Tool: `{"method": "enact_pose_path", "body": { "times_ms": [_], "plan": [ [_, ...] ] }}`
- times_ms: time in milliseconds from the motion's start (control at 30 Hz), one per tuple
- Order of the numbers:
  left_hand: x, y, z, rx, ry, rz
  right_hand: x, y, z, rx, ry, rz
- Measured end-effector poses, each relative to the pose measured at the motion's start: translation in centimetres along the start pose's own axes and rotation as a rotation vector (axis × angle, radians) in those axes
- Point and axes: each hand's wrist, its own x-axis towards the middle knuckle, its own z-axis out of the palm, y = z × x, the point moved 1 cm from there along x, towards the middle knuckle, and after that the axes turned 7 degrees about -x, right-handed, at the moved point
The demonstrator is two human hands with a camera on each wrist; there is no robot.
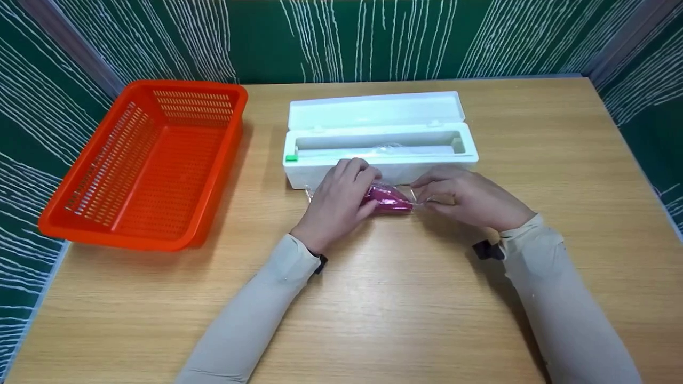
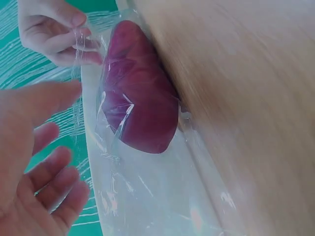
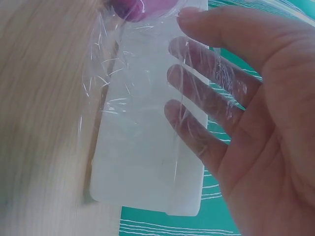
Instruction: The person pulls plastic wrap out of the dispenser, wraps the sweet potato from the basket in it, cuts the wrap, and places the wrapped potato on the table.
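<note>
A purplish-red tapered piece (image 1: 392, 200), like a small eggplant or sweet potato, lies in clear cling film (image 2: 147, 191) before an open white film dispenser (image 1: 341, 172). In the head view, my left hand (image 1: 341, 194) covers its left part. The left wrist view shows this hand's thumb and fingers spread apart beside the film. At the piece's right end, my right hand (image 1: 459, 194) pinches the film between thumb and forefinger. Its other fingers (image 3: 189, 88) show through the film in the right wrist view, with the forefinger hidden behind the thumb.
An orange basket (image 1: 213, 186) with slotted sides stands on the wooden table (image 1: 373, 309) at the left. The dispenser's lid (image 1: 373, 111) is tipped back, showing a film roll (image 1: 373, 151) inside. A green piece (image 1: 291, 158) sits at its front left corner. Green walls with white streaks surround the table.
</note>
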Motion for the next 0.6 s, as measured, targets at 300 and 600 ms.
{"method": "enact_pose_path", "body": {
  "times_ms": [300,600],
  "plan": [
    [0.3,-0.3,0.24,-0.002,-0.072,0.022,0.08,0.07,0.28,0.004,-0.022,-0.035],
    [0.25,-0.4,0.43,-0.034,-0.027,0.086,-0.33,-0.11,0.09,0.012,-0.031,0.012]
  ]
}}
